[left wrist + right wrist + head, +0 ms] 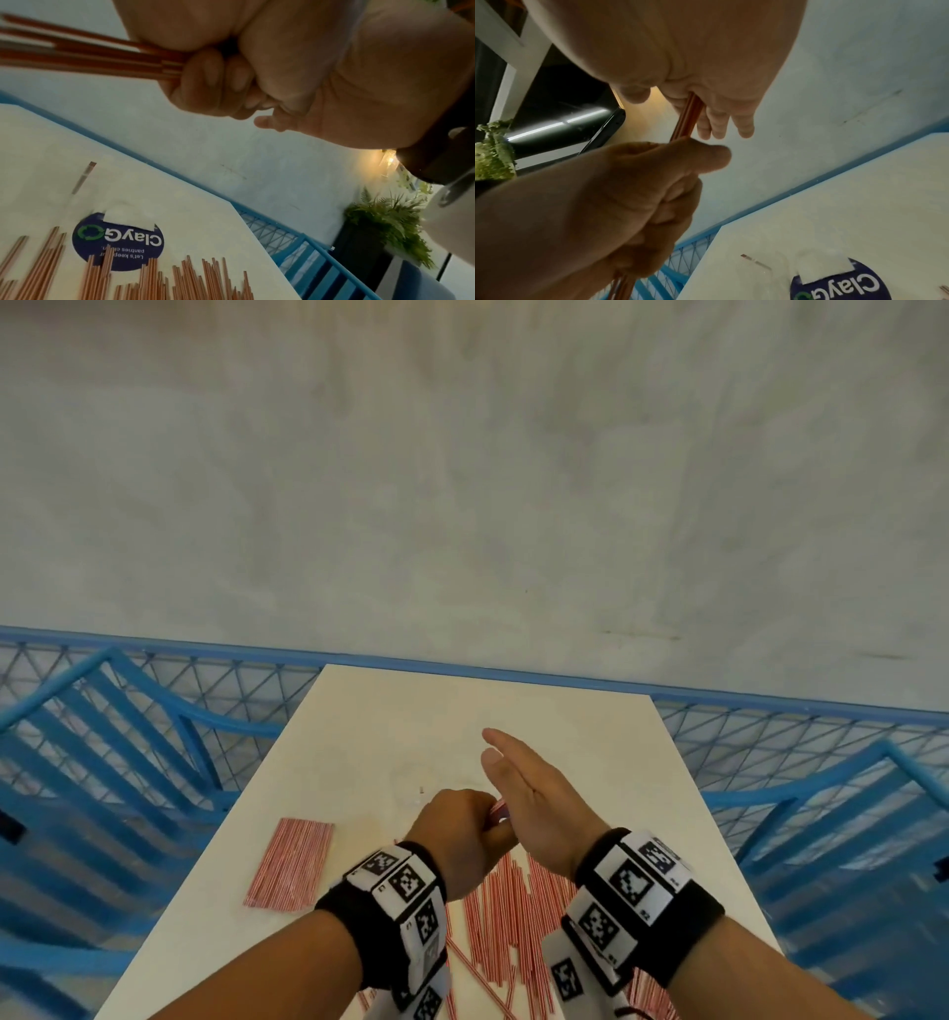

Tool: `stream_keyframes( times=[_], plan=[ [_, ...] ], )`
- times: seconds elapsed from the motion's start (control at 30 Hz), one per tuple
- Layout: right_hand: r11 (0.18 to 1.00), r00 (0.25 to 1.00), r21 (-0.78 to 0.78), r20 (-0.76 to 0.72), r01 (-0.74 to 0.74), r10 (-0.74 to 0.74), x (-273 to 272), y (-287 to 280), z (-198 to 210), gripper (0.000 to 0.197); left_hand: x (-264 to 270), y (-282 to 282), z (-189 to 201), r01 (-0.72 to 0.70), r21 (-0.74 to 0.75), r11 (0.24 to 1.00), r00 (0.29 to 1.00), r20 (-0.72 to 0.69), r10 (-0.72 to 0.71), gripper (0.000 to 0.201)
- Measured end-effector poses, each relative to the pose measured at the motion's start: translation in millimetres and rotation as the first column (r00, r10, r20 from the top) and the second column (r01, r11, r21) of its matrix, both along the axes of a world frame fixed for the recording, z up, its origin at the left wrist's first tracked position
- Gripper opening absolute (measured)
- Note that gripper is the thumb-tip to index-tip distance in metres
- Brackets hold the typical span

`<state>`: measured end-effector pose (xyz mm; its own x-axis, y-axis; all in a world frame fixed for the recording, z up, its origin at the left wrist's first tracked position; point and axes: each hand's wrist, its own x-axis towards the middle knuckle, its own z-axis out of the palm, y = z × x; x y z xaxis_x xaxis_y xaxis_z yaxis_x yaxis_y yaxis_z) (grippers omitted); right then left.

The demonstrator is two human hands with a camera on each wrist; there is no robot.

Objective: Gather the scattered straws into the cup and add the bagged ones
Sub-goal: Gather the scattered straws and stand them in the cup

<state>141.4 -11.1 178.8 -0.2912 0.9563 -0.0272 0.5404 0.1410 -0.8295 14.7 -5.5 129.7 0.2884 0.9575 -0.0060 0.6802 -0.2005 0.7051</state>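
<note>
My left hand [457, 827] is a fist round a bundle of red-and-white striped straws [90, 54], held upright above the table. My right hand [521, 780] is flat with straight fingers, its palm touching the bundle's top ends [687, 117]. Many loose straws [506, 916] lie on the white table [590, 762] under my wrists. A flat bag of straws [290, 862] lies to the left. Beyond my hands a clear cup [411, 770] is barely visible, with one straw [83, 176] in it.
A round blue ClayGo sticker [118, 241] is on the tabletop beside the cup. Blue slatted chairs [102, 788] stand on both sides, and a blue mesh rail [770, 737] runs behind the table's far edge. Potted ferns [390, 223] stand off to one side.
</note>
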Motion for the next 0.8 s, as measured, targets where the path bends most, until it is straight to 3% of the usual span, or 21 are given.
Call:
stream_keyframes(
  times=[0.33,0.5,0.63,0.73,0.8],
  plan=[
    [0.995,0.998,-0.089,0.031,-0.046,0.048,-2.3,1.8,-7.2,0.064,11.4,1.5,15.8,0.045,0.043,0.998,0.994,-0.104,-0.04,0.026],
    [0.998,0.998,-0.017,-0.03,0.061,-0.061,12.7,11.8,-1.9,0.069,1.9,5.1,18.6,-0.037,0.021,0.999,0.997,-0.065,0.039,0.038],
    [0.991,0.989,-0.11,0.118,-0.071,0.084,5.7,8.2,-16.1,0.069,12.3,6.1,9.7,0.068,0.04,0.997,0.992,-0.113,-0.064,0.021],
    [0.995,0.998,-0.094,0.062,0.03,-0.025,22.4,11.8,-16.4,0.072,-4.5,12.9,3.5,-0.041,-0.076,0.996,0.999,-0.036,0.038,0.034],
    [0.99,0.994,-0.094,0.041,0.103,-0.099,37.2,15.2,-14.8,0.061,-18.7,20.8,14.0,-0.163,-0.074,0.984,0.981,0.091,0.169,0.042]
  ],
)
